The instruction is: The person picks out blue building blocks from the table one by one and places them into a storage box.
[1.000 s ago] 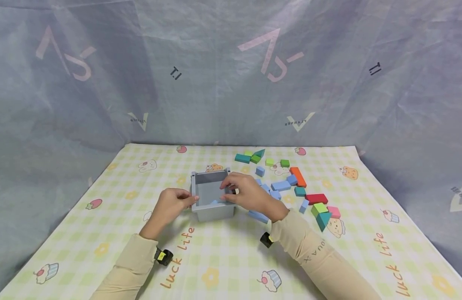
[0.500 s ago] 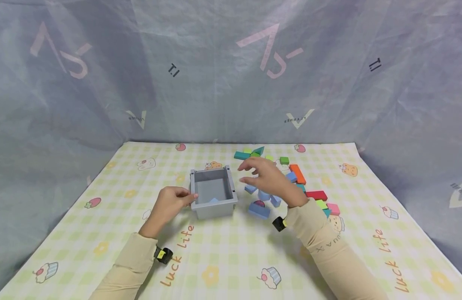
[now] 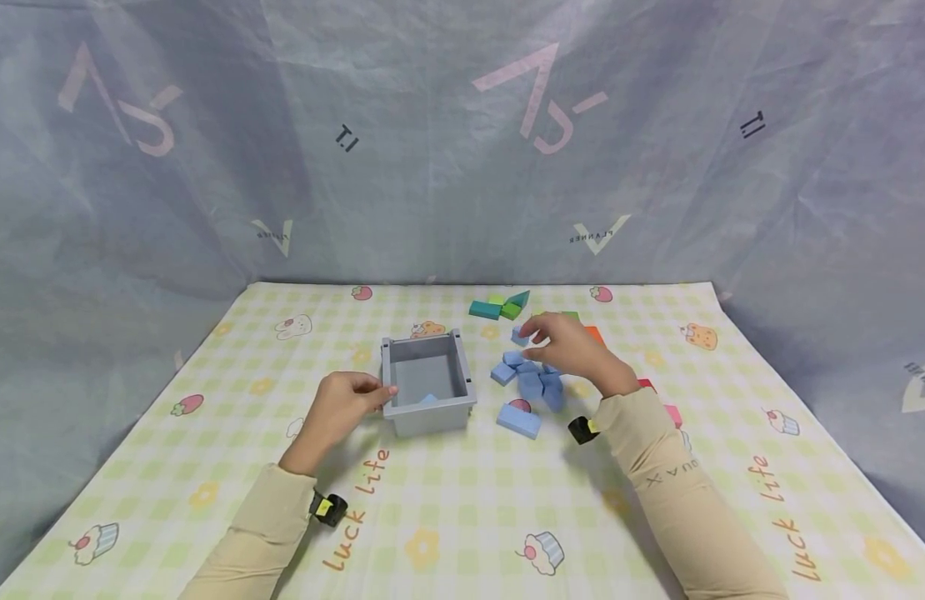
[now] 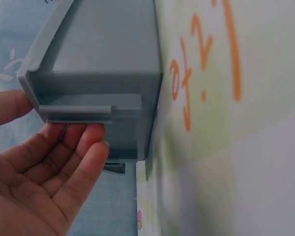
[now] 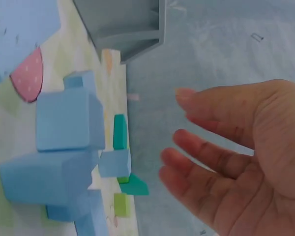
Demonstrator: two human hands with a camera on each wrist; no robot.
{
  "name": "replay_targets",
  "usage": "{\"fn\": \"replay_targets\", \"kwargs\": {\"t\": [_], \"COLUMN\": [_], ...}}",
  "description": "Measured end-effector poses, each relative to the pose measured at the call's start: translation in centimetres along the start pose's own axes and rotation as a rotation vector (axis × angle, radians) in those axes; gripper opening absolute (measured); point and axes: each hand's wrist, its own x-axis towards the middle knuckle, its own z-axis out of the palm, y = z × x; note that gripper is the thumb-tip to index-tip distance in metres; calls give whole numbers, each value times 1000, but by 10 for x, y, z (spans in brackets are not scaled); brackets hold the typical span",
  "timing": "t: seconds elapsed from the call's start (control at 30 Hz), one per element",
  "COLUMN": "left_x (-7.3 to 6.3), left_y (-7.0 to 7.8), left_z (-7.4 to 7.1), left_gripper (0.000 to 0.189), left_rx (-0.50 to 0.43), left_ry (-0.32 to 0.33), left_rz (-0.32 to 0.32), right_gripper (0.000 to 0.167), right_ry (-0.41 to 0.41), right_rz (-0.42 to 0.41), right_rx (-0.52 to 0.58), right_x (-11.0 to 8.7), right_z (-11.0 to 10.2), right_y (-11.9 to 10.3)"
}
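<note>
My left hand (image 3: pixel 346 408) pinches the left rim of a grey plastic box (image 3: pixel 432 422), with the thumb on one side of the lip and curled fingers (image 4: pixel 91 140) beneath it in the left wrist view. Inside the box a bit of a light blue block (image 3: pixel 428 399) shows at the near side. To the right of the box, my right hand (image 3: pixel 571 345) hovers above a cluster of blue building blocks (image 3: pixel 531 385). Its fingers are loosely bent and spread from the thumb, and the right wrist view shows nothing between them. A small blue block (image 3: pixel 518 336) lies close by its fingertips.
Teal and green blocks (image 3: pixel 485 309) lie farther back. One long blue block (image 3: pixel 518 421) rests in front of the cluster. Orange, red and pink blocks (image 3: pixel 673 414) are partly hidden behind the right arm. A patterned cloth (image 3: pixel 425 500) covers the table, with a grey-blue curtain (image 3: pixel 432 167) behind.
My right hand has left the box's opening and moved right, over the blue blocks. The left hand keeps its grip on the rim, and the box has barely shifted.
</note>
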Motion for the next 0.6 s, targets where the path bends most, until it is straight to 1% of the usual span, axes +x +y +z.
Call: {"fn": "replay_targets", "kwargs": {"t": [0.17,0.33,0.4,0.5,0.6], "left_x": [0,0,0,0,0], "left_y": [1,1,0,0,0], "left_z": [0,0,0,1,1], "left_gripper": [23,24,24,25,26], "left_rx": [2,-1,-5,-9,-15], "left_ry": [3,-1,-3,-7,-8], "left_rz": [1,-3,-5,-10,-12], "right_gripper": [26,26,27,28,27], "right_ry": [-103,-235,-274,-309,-305], "right_rz": [34,33,39,49,52], "right_rx": [-28,-67,-63,-57,-59], "right_x": [0,-1,-1,0,0], "right_z": [0,6,9,15,20], "right_y": [9,11,10,8,5]}}
